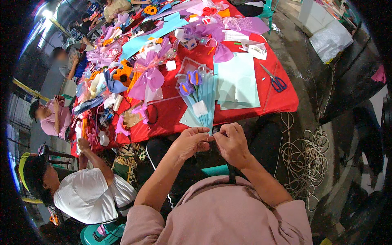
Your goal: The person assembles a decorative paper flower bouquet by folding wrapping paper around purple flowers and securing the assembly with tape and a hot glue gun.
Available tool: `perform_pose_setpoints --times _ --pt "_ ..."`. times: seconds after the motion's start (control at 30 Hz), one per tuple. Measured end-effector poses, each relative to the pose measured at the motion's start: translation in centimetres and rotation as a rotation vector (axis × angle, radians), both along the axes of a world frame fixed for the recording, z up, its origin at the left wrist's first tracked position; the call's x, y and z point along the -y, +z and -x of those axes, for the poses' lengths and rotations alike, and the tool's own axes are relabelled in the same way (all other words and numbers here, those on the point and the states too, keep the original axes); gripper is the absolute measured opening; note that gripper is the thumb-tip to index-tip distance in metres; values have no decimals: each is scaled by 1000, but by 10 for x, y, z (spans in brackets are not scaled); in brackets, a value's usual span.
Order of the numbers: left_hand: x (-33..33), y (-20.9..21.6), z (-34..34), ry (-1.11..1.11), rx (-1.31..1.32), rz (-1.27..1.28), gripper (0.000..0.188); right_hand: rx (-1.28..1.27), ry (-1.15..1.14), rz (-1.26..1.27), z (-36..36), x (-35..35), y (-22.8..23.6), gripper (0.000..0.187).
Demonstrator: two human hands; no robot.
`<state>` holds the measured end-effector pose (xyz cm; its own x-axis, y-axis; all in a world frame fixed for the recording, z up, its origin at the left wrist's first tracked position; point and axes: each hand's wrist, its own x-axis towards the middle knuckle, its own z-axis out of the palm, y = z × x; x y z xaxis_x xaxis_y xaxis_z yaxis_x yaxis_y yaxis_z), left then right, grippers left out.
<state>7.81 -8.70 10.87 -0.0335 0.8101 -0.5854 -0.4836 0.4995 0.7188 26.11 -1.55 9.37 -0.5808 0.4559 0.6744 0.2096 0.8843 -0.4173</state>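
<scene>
A small bouquet lies at the table's near edge: purple and orange fuzzy flowers (190,83) on green stems, a white square pad (200,108) across the stems, and light blue wrapping (210,98) with a sheer, white-edged sheet behind. The wrapping narrows to a point toward me. Just at that point, my left hand (190,143) and my right hand (232,143) meet with fingertips pinched together. Whatever small thing they pinch is hidden by the fingers. Light blue-green paper sheets (239,79) lie to the right of the bouquet.
Dark-handled scissors (277,83) lie near the right edge of the red-covered table (273,98). Purple bows (149,79), orange flowers (123,74) and a hot glue gun (141,111) crowd the left. A person in white (92,190) sits at my left. Coiled rope (304,157) lies on the floor.
</scene>
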Motion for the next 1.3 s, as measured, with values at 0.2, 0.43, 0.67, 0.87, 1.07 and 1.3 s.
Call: perform_pose_setpoints --times 0.2,0.43,0.67,0.87,1.07,1.3 --pt "0 -5 1 -5 225 100 32 9 33 10 -8 -2 -10 13" --pt "15 -18 4 116 28 255 34 48 -43 109 -36 -11 -30 13" --pt "-46 -48 -23 179 -1760 -384 61 -416 -442 997 -43 -27 -83 11" --pt "-93 -69 -22 178 -1908 -192 60 -582 -523 1201 -27 -43 -95 12" --pt "-105 -75 -21 178 -1958 -139 56 -735 -475 1258 -7 -62 -81 15" --pt "-106 -80 -20 236 -1962 -171 45 -744 -391 1305 15 -73 -83 10"
